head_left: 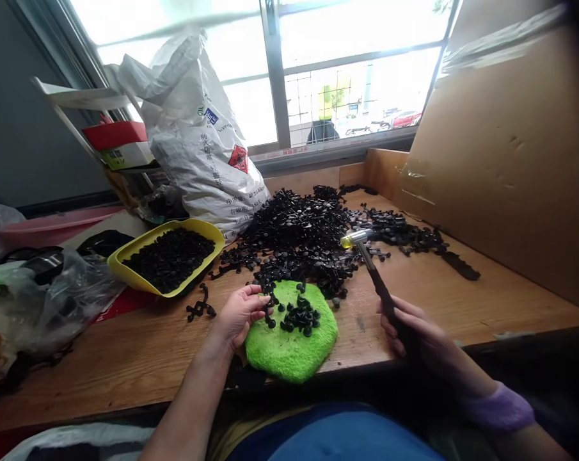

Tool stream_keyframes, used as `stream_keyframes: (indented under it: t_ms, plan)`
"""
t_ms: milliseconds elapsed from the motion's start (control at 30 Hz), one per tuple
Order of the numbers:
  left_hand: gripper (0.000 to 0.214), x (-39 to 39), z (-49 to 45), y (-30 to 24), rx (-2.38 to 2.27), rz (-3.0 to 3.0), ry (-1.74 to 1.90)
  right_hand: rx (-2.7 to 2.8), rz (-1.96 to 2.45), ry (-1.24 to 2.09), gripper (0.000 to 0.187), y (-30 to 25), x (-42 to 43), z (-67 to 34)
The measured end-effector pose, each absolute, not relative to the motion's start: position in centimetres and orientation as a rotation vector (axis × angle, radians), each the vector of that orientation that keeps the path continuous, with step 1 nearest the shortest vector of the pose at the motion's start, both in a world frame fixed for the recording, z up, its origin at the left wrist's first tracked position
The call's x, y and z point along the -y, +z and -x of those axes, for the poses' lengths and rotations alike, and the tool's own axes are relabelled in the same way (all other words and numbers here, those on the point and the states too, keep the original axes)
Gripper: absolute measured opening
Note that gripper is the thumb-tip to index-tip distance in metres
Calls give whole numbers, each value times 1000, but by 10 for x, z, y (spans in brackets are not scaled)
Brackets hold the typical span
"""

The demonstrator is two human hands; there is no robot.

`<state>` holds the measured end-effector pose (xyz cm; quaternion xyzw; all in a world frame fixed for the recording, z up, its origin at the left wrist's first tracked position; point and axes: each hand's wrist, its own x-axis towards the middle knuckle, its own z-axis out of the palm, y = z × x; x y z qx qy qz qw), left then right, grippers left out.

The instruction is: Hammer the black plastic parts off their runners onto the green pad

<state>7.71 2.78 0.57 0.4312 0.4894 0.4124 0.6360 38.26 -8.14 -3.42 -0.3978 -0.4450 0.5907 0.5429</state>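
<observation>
I judge this to be the striking step. My left hand (241, 312) steadies a black strip (269, 301) at the near-left edge of the green pad (289, 352), fingers curled and pinching its end. My right hand (407, 330) is wrapped tight round the handle of the hammer (373, 275), whose head hangs above the pad's far side, apart from it. Loose pieces (301, 315) lie on the pad just beside the strip. The pile (303, 230) sits behind the pad on the table (126, 358), and the tray (126, 269) lies well to the left. A blow from here calls for the head to meet the strip clear of my left fingertips, with the strip held flat.
</observation>
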Motion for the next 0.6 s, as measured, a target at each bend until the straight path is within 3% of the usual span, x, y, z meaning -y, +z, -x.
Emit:
stream_keyframes:
  t_ms: [600]
  plan:
    - [34,-32,-86,2,-1186,-1057,881,1108,1015,1339,23,-30,81,-379]
